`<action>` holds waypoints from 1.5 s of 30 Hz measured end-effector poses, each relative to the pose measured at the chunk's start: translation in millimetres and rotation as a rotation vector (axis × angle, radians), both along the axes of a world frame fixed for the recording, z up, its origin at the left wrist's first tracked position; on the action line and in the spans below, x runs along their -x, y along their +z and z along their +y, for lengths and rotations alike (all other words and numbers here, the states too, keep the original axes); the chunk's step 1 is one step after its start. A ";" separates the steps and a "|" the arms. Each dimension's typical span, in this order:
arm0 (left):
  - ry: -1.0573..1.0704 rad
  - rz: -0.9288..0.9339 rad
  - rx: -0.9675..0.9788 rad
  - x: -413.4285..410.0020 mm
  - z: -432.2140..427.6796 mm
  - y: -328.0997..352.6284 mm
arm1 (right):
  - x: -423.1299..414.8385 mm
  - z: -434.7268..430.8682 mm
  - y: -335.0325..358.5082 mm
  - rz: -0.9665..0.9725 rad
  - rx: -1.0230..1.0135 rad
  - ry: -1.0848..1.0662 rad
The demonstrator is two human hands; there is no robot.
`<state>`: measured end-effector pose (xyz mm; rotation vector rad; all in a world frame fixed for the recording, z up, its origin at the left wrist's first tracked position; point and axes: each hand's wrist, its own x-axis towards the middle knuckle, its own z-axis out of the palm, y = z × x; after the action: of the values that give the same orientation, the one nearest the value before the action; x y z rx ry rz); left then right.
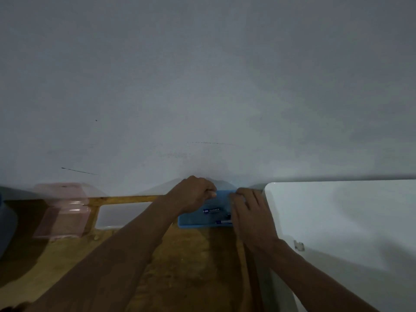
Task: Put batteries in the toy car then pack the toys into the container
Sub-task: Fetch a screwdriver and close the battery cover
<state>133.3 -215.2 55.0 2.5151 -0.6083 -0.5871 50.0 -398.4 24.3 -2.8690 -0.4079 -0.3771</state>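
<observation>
Shallow blue plastic tray holding blue-labelled batteries sits under and between both hands, left hand curled gripping its far rim, right hand laid fairly flat over its right end; best keep left steadying, right pinches one battery out

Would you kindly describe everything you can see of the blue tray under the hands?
The blue tray is shallow, rectangular, seemingly translucent plastic, lying flat on the wooden table against the wall. Dark-labelled batteries lie inside. The left hand grips its far rim; the right hand rests over its right end, hiding that part.
</observation>
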 end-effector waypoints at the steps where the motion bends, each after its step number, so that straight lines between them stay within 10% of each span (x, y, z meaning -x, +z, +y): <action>1: -0.002 -0.010 -0.003 2.9 0.0 0.0 | -3.1 -2.8 2.1 0.030 0.014 -0.048; 21: -0.008 -0.279 -0.238 74.6 26.1 -27.1 | 22.0 -5.4 -2.2 0.483 0.053 0.006; 45: 0.051 -0.368 -0.246 75.6 18.4 -43.0 | 5.5 -3.4 -11.2 0.549 -0.011 -0.079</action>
<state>57.7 -196.8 12.0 2.8913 -0.6296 -0.1870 44.5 -401.9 13.1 -2.8207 -0.1875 0.3931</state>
